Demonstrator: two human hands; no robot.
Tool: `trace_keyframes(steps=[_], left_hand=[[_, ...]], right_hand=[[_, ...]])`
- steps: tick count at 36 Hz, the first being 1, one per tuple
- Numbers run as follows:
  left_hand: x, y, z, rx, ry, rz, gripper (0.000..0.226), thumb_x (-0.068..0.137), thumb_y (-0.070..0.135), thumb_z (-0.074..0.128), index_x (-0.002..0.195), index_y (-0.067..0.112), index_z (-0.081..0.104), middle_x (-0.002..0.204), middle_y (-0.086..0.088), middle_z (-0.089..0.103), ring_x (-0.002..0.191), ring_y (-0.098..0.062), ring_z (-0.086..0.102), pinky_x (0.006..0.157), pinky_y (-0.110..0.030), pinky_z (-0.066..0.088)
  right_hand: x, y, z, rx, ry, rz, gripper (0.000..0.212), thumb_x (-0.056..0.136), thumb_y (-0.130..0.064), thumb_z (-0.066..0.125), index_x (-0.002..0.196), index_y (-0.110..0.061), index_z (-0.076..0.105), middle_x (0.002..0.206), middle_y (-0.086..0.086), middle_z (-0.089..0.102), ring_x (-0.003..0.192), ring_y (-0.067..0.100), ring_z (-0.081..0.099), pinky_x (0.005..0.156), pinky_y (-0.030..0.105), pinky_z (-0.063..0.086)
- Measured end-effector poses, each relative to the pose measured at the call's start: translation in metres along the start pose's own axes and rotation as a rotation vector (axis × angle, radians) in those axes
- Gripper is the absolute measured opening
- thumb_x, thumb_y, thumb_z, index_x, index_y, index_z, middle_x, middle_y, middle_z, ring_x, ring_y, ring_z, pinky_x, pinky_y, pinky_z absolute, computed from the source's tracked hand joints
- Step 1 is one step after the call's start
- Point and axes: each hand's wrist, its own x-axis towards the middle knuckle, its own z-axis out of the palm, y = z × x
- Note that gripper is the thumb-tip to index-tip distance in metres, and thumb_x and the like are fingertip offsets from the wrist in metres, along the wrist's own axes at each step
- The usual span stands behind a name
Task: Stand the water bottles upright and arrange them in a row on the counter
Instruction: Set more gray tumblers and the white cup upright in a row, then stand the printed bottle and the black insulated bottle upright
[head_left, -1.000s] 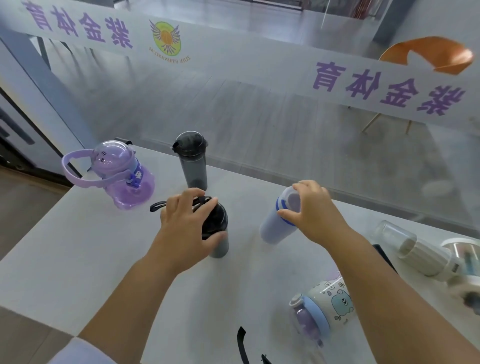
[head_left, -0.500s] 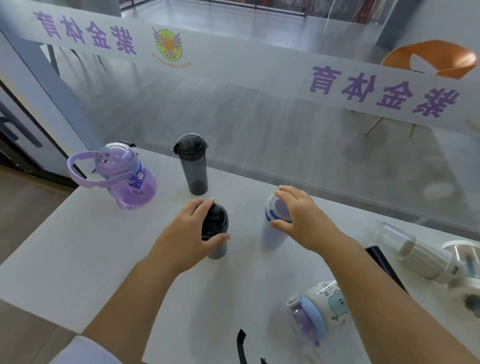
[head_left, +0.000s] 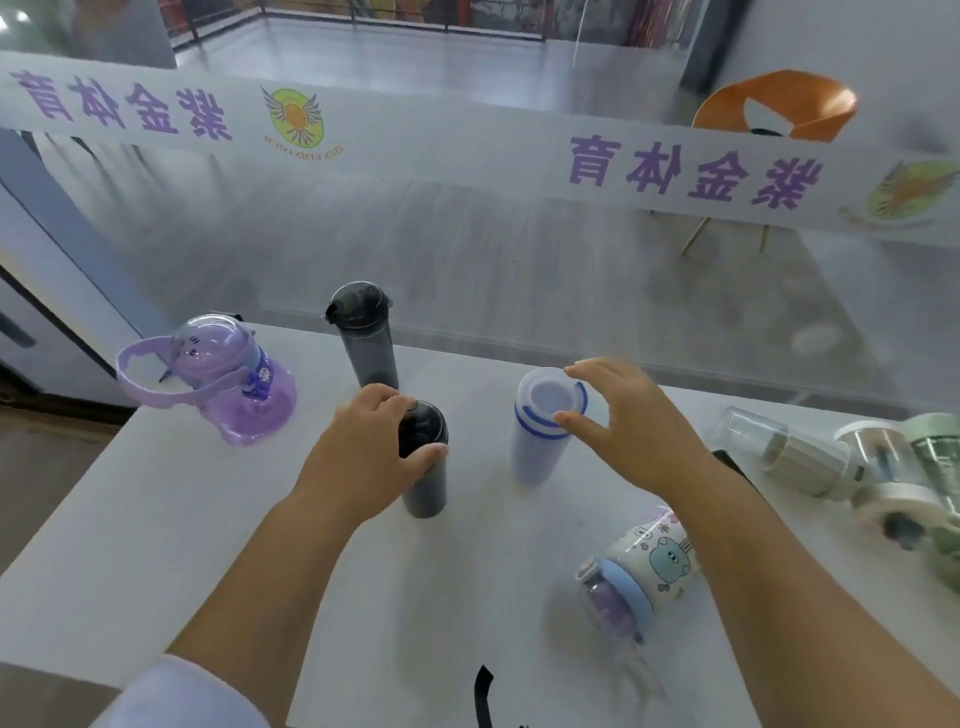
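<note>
A black bottle (head_left: 425, 488) stands upright on the white counter (head_left: 156, 519), and my left hand (head_left: 363, 457) grips its top. To its right a white bottle with blue rings (head_left: 540, 436) stands upright; my right hand (head_left: 628, 421) hovers beside its rim with fingers spread, holding nothing. A dark grey bottle (head_left: 366, 343) stands upright behind them. At the far left stands a purple handled bottle (head_left: 228, 379). A cartoon-print bottle (head_left: 639, 577) lies on its side near my right forearm. More bottles lie on their sides at the right: a clear-capped cream one (head_left: 795, 452) and a greenish one (head_left: 914, 473).
A glass wall (head_left: 519, 234) with a lettered frosted band runs along the counter's far edge. A black strap (head_left: 483, 696) lies at the near edge. An orange chair (head_left: 769, 109) stands beyond the glass. The counter drops off at the left edge.
The white bottle went from tilted to upright and my right hand let go of it, fingers now spread. My left hand stayed on the black bottle, which now stands straight.
</note>
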Motion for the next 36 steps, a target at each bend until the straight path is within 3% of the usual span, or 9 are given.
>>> trace_keyframes(steps=[3,7,11,14,21,24,28,33,36], left_hand=[[-0.006,0.005,-0.007,0.006,0.084,0.092,0.045,0.075,0.046,0.066,0.108,0.016,0.062,0.111,-0.002,0.058,0.097,-0.025,0.053,0.081,-0.035,0.050],[-0.019,0.019,-0.009,-0.023,0.114,0.210,0.037,0.074,0.039,0.072,0.100,0.013,0.066,0.105,-0.004,0.065,0.092,-0.026,0.057,0.076,-0.029,0.046],[-0.037,0.036,0.003,-0.088,-0.001,0.274,0.031,0.076,0.040,0.070,0.097,0.018,0.067,0.096,0.004,0.068,0.085,-0.020,0.063,0.070,-0.032,0.052],[-0.048,0.045,0.024,-0.095,-0.167,0.290,0.030,0.081,0.047,0.061,0.101,0.024,0.064,0.096,0.012,0.064,0.085,-0.013,0.060,0.071,-0.029,0.049],[-0.063,0.068,0.081,-0.105,-0.500,0.230,0.038,0.080,0.053,0.059,0.109,0.028,0.058,0.102,0.012,0.059,0.090,-0.011,0.058,0.078,-0.029,0.048],[-0.063,0.082,0.103,-0.092,-0.573,0.180,0.049,0.079,0.056,0.058,0.119,0.031,0.050,0.117,0.009,0.055,0.100,-0.015,0.056,0.085,-0.031,0.047],[-0.062,0.106,0.131,-0.054,-0.610,0.117,0.070,0.076,0.061,0.056,0.135,0.031,0.034,0.134,0.004,0.041,0.117,-0.020,0.046,0.092,-0.035,0.043],[-0.070,0.133,0.161,-0.111,-0.621,-0.023,0.082,0.064,0.063,0.065,0.132,0.030,0.032,0.125,-0.001,0.042,0.112,-0.024,0.045,0.088,-0.038,0.045],[-0.077,0.141,0.177,-0.156,-0.603,-0.106,0.088,0.058,0.062,0.070,0.130,0.029,0.031,0.121,-0.001,0.042,0.108,-0.024,0.047,0.088,-0.039,0.047]], right_hand=[[-0.020,-0.003,-0.004,-0.007,0.028,0.035,0.044,0.084,-0.035,0.064,0.123,-0.017,0.054,0.125,0.000,0.058,0.114,0.018,0.052,0.093,0.021,0.035],[-0.053,-0.002,-0.008,-0.019,0.013,0.142,0.044,0.085,-0.035,0.063,0.123,-0.017,0.056,0.122,0.000,0.061,0.110,0.015,0.055,0.090,0.021,0.037],[-0.091,0.004,-0.007,-0.013,-0.047,0.279,0.040,0.084,-0.038,0.063,0.121,-0.023,0.056,0.116,-0.007,0.061,0.105,0.011,0.056,0.093,0.027,0.042],[-0.118,0.012,-0.005,0.002,-0.092,0.402,0.037,0.083,-0.041,0.063,0.118,-0.028,0.056,0.110,-0.014,0.059,0.099,0.011,0.057,0.087,0.032,0.047],[-0.176,0.039,-0.006,-0.042,-0.134,0.545,0.040,0.083,-0.044,0.062,0.116,-0.024,0.057,0.109,-0.010,0.062,0.096,0.010,0.057,0.081,0.030,0.048],[-0.194,0.057,-0.011,-0.068,-0.128,0.647,0.042,0.084,-0.044,0.060,0.119,-0.023,0.055,0.112,-0.007,0.061,0.099,0.012,0.056,0.081,0.032,0.048],[-0.208,0.088,-0.017,-0.130,-0.149,0.761,0.043,0.085,-0.045,0.057,0.121,-0.023,0.052,0.116,-0.004,0.058,0.101,0.017,0.056,0.080,0.034,0.048],[-0.216,0.130,-0.021,-0.179,-0.140,0.821,0.059,0.086,-0.045,0.056,0.136,-0.020,0.037,0.132,0.005,0.047,0.119,0.025,0.045,0.090,0.038,0.045],[-0.218,0.152,-0.021,-0.181,-0.154,0.831,0.067,0.084,-0.045,0.058,0.138,-0.017,0.030,0.132,0.009,0.042,0.119,0.028,0.039,0.091,0.038,0.041]])
